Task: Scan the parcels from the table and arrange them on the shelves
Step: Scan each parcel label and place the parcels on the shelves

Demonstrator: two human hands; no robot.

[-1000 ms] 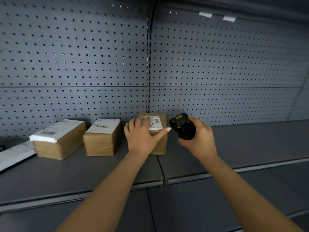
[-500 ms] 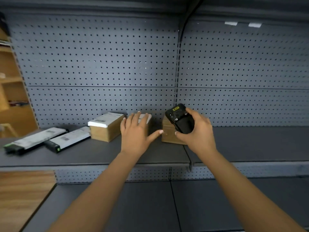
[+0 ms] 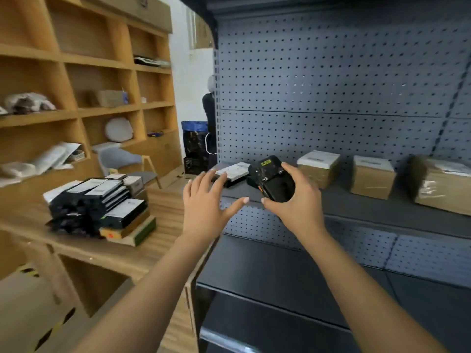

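My right hand (image 3: 298,202) grips a black handheld scanner (image 3: 271,178) in front of the grey shelf (image 3: 356,207). My left hand (image 3: 206,200) hovers with fingers spread and holds nothing. On the shelf stand three brown cardboard parcels with white labels (image 3: 318,170) (image 3: 372,175) (image 3: 443,183), all to the right of my hands. A flat black parcel with a white label (image 3: 233,171) lies at the shelf's left end, just beyond my left hand. A stack of black and labelled parcels (image 3: 102,205) sits on the wooden table (image 3: 163,225) at the left.
Wooden wall shelving (image 3: 84,108) with bags and boxes fills the left. A grey chair (image 3: 122,159) stands behind the table. A person in dark clothes (image 3: 209,110) is partly hidden behind the grey rack. A lower grey shelf (image 3: 280,271) juts out below my arms.
My view has swung left, so the table and its parcel stack have come into sight. My left hand has left the brown parcel and now hangs free. The scanner stays in my right hand.
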